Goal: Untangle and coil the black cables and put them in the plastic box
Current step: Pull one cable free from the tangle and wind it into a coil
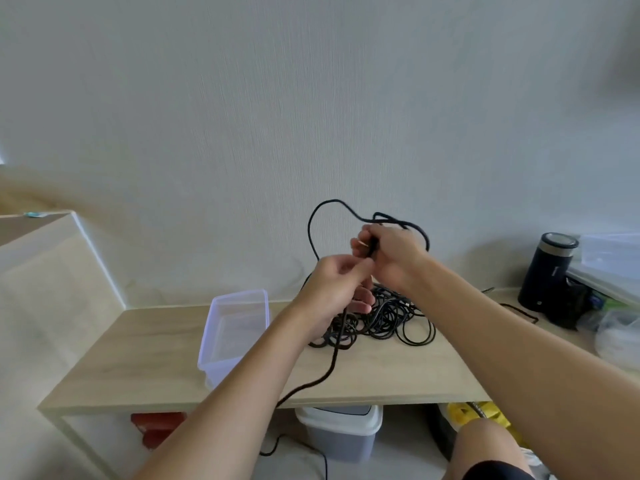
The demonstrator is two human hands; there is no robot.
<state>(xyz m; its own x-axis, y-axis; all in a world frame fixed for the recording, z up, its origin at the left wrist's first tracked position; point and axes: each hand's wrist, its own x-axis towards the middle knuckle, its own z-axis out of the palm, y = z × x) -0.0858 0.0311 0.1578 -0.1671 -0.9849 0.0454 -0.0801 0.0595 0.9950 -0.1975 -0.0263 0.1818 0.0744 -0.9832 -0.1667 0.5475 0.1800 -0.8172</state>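
Above the worktop (138,358), your right hand (391,254) grasps cable loops (309,227); your left hand (332,289), at 7 o'clock from it, pinches the strand (334,356), probably to feed slack.

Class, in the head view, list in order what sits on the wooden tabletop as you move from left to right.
plastic box → pile of black cables → dark cylindrical appliance → clear plastic bag at the right edge.

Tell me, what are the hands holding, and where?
A black cable. The right hand grips its gathered loops at their base. The left hand pinches the strand just below, which trails down off the table.
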